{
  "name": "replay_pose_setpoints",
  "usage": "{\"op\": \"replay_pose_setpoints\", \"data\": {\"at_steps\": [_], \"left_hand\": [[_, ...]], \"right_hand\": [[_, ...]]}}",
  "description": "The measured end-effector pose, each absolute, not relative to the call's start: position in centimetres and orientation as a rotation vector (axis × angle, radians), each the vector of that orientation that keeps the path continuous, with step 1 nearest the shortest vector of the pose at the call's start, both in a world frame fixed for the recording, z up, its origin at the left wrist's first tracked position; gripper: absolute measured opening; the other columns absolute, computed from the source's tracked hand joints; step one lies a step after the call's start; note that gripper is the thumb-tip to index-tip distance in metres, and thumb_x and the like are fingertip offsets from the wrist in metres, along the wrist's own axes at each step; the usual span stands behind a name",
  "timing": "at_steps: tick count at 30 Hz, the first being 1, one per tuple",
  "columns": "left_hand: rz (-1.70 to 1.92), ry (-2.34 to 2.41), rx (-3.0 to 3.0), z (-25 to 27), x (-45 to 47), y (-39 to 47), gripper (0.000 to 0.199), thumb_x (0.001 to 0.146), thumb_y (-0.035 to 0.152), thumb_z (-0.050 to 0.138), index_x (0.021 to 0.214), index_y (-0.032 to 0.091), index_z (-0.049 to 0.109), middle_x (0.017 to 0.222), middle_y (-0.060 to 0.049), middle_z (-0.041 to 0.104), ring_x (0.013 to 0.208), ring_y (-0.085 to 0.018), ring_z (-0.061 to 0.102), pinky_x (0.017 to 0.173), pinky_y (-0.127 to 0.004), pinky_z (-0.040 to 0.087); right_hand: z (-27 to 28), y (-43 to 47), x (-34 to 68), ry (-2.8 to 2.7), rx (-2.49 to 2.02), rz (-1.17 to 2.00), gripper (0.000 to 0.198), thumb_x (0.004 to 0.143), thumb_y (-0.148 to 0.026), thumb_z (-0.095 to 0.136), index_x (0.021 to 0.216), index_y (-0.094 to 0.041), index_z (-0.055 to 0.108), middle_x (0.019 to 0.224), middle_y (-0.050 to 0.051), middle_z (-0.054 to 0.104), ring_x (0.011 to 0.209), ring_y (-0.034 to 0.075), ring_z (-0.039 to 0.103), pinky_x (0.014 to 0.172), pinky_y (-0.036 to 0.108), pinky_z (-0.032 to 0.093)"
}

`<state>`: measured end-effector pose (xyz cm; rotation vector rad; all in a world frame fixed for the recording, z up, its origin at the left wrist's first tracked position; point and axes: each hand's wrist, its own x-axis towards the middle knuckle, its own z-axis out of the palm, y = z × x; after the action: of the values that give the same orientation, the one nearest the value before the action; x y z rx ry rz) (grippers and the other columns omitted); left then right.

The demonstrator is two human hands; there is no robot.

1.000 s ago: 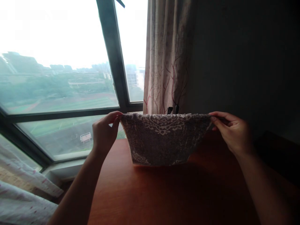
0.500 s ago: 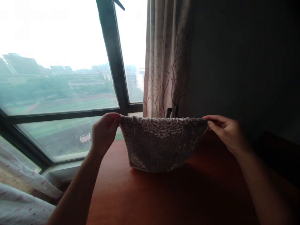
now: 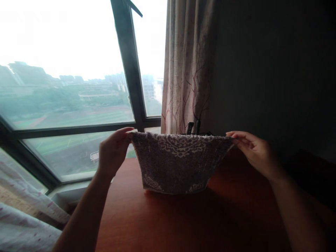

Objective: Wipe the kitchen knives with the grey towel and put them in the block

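Grey patterned cloth (image 3: 175, 168), left hand (image 3: 112, 152) and right hand (image 3: 256, 152) raised apart, fingers (image 3: 243, 135) pinching its top corners

The person's left forearm (image 3: 84, 210) slants up toward 1 o'clock, the left hand (image 3: 113, 150) pinching thumb against fingers. The right forearm (image 3: 291, 210) slants toward 11 o'clock, the right hand (image 3: 256, 154) likewise pinched, fingertips aimed at 10 o'clock.

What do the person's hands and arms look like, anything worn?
The left hand and right hand are ungloved. The left forearm and right forearm are bare and sleeveless in view, tapering toward the hands. Darkness hides fine detail low on the right forearm.
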<state>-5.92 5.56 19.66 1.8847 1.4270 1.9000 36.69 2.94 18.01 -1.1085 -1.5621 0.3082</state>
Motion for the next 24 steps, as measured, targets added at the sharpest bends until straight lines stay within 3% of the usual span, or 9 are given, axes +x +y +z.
{"op": "replay_pose_setpoints", "data": {"at_steps": [3,8,10,13,19,24], "left_hand": [[1.967,1.375,1.907,19.9,-6.2,4.8,0.018,0.079,0.028,0.071,0.096,0.024,0.075,0.085,0.001,0.076,0.076,-0.014,0.069,0.073,-0.024,0.055],[2.184,0.895,1.602,20.4,-4.2,5.1,0.015,0.073,0.026,0.077,0.088,0.023,0.074,0.082,0.001,0.073,0.073,-0.013,0.066,0.071,-0.024,0.054],[2.049,0.65,1.461,20.2,-1.9,5.7,0.014,0.075,0.03,0.075,0.087,0.023,0.072,0.079,0.001,0.071,0.067,-0.013,0.064,0.061,-0.024,0.053],[1.763,0.513,1.426,19.3,2.2,6.3,0.01,0.081,0.028,0.07,0.088,0.022,0.071,0.076,-0.001,0.071,0.068,-0.014,0.064,0.06,-0.023,0.051],[1.559,0.391,1.726,18.0,6.6,5.4,0.009,0.081,0.018,0.069,0.088,0.018,0.074,0.104,-0.009,0.068,0.1,-0.021,0.062,0.087,-0.032,0.049],[1.456,0.391,1.669,17.8,7.0,4.7,0.009,0.082,0.018,0.067,0.09,0.02,0.073,0.111,-0.009,0.07,0.102,-0.022,0.064,0.087,-0.033,0.051]], "right_hand": [[17.9,2.5,36.9,-1.448,-1.13,0.405,0.024,0.08,-0.044,0.07,0.097,-0.027,0.068,0.092,0.003,0.069,0.082,0.021,0.065,0.077,0.034,0.053],[18.6,3.1,34.4,-1.265,-0.624,0.549,0.015,0.075,-0.032,0.074,0.084,-0.03,0.063,0.091,0.0,0.066,0.091,0.022,0.064,0.085,0.038,0.052],[18.9,3.8,31.9,-1.245,-0.5,0.656,0.016,0.073,-0.031,0.075,0.084,-0.03,0.063,0.089,-0.001,0.065,0.09,0.021,0.065,0.082,0.036,0.052],[18.8,4.6,27.7,-1.292,-0.439,0.849,0.014,0.075,-0.033,0.072,0.086,-0.029,0.065,0.087,0.0,0.067,0.088,0.021,0.065,0.077,0.034,0.052],[17.5,5.3,23.1,-1.456,-0.403,0.892,0.011,0.08,-0.039,0.07,0.086,-0.029,0.07,0.106,0.002,0.064,0.103,0.021,0.06,0.089,0.035,0.048],[16.4,6.1,23.2,-1.466,-0.409,0.894,0.011,0.077,-0.038,0.074,0.086,-0.031,0.072,0.112,0.001,0.057,0.109,0.021,0.055,0.092,0.035,0.046]]}}
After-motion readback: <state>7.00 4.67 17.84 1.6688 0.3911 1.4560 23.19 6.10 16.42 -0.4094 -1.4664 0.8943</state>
